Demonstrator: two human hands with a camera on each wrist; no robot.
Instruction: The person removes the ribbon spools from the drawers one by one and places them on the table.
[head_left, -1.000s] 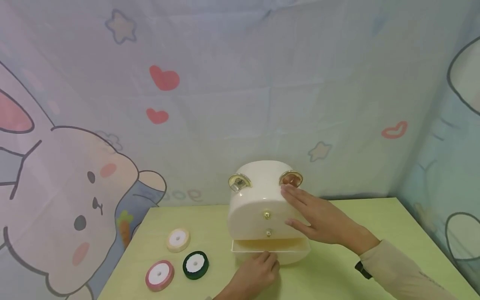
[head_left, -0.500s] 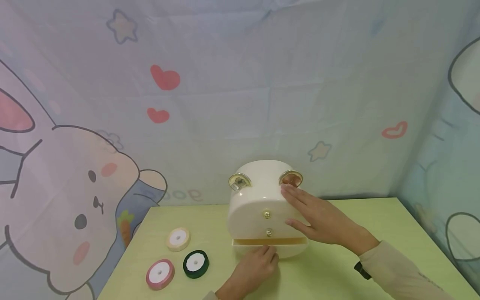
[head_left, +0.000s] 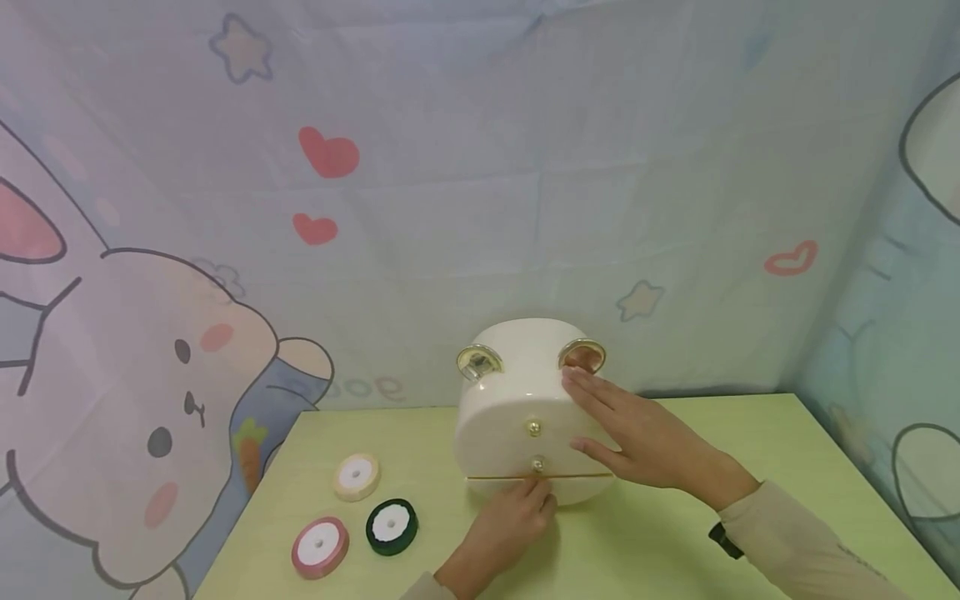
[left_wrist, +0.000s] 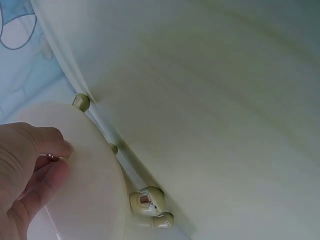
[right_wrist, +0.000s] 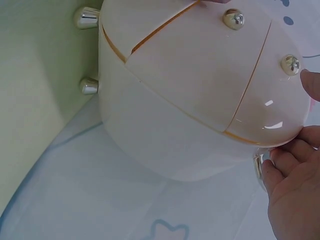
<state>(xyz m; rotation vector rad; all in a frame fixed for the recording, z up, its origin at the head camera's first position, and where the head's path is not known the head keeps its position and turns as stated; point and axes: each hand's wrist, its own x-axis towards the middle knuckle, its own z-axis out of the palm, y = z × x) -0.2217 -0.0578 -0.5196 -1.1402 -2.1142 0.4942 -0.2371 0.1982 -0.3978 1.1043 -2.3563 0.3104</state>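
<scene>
A glossy white rounded drawer box (head_left: 495, 442) with gold ear-like rings and gold knobs stands on the table. My left hand (head_left: 506, 525) is at its bottom drawer (head_left: 581, 490), which sits almost flush, with a thin line along its top edge. In the left wrist view, thumb and fingers pinch a small shiny drawer knob (left_wrist: 51, 157), mostly hidden by them. My right hand (head_left: 641, 437) rests on the box's upper right side, fingers extended by the right gold ring (head_left: 582, 357). The right wrist view shows the thumb on the front near the upper knob (right_wrist: 290, 64).
Three ribbon spools lie left of the box: a cream one (head_left: 356, 477), a dark green one (head_left: 392, 527) and a pink one (head_left: 320, 547). The light green table (head_left: 705, 533) backs onto a printed cloth (head_left: 480, 167) with a rabbit and hearts.
The bottom drawer has slid in from partly pulled out to almost flush, with my left hand moving forward on it. My right hand and the spools have stayed put.
</scene>
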